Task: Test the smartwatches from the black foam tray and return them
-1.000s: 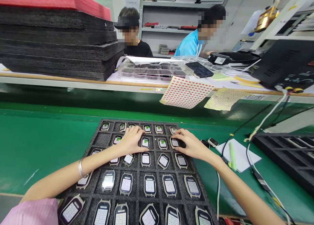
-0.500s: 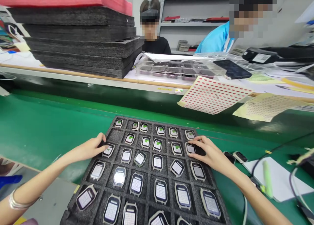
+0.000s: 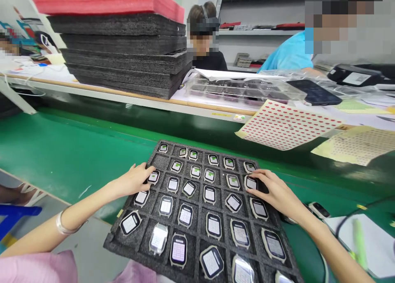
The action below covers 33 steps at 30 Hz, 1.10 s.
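Note:
A black foam tray (image 3: 197,211) lies in front of me on the green bench, its near edge reaching out past the bench edge. Its compartments hold many smartwatches (image 3: 185,215) with lit screens, some turned askew. My left hand (image 3: 132,182) is closed on the tray's left edge, fingertips beside a watch (image 3: 153,176) in the leftmost column. Opposite, my right hand (image 3: 277,192) is closed over the right edge, with thumb and forefinger around a watch (image 3: 251,183) in its compartment. The undersides of both grips are hidden.
A raised shelf (image 3: 123,99) behind the bench carries stacked black foam (image 3: 120,64), clear plastic trays (image 3: 234,89) and a phone (image 3: 314,91). A sticker sheet (image 3: 290,124) overhangs it. Right of the tray are a loose watch (image 3: 319,210), cables and white paper (image 3: 373,250). Two people are beyond.
The view has swung left. The tray sits slightly nearer the shelf, and more of its near edge shows. Both hands stay at the same compartments.

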### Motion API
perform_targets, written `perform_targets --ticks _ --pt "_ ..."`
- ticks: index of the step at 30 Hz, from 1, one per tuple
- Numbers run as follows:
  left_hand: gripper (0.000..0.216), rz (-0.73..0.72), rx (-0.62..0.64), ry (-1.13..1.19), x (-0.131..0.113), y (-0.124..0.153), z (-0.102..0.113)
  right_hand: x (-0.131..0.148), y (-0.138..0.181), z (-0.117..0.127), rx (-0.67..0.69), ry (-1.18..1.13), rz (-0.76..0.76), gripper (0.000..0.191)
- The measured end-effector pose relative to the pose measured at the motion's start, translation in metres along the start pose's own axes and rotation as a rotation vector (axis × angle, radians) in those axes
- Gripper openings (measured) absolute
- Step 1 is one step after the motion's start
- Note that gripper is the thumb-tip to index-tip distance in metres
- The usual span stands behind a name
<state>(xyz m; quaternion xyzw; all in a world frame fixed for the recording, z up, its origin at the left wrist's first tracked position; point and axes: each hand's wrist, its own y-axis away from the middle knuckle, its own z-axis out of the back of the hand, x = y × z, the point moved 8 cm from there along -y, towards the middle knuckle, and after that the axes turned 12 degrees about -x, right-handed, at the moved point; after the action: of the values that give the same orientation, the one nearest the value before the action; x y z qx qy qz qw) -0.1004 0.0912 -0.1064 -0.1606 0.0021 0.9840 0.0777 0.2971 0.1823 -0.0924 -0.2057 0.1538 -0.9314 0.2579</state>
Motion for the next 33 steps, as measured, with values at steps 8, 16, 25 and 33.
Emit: perform_targets --ticks 8,16,25,33 --pt "0.022 -0.122 -0.109 -0.034 -0.010 -0.009 0.007 0.081 -0.025 0.062 -0.244 -0.786 -0.331 0.061" --pt "0.035 0.067 -0.160 0.594 -0.022 -0.019 0.043 0.150 -0.036 0.062 -0.222 -1.104 -0.301 0.049" --pt "0.040 -0.166 -0.310 1.452 -0.114 -0.033 0.109 0.155 -0.031 0.054 -0.229 -1.180 -0.332 0.041" --pt "0.037 0.040 0.137 1.703 -0.149 -0.043 0.052 0.147 -0.027 0.055 -0.363 -1.050 -0.352 0.025"
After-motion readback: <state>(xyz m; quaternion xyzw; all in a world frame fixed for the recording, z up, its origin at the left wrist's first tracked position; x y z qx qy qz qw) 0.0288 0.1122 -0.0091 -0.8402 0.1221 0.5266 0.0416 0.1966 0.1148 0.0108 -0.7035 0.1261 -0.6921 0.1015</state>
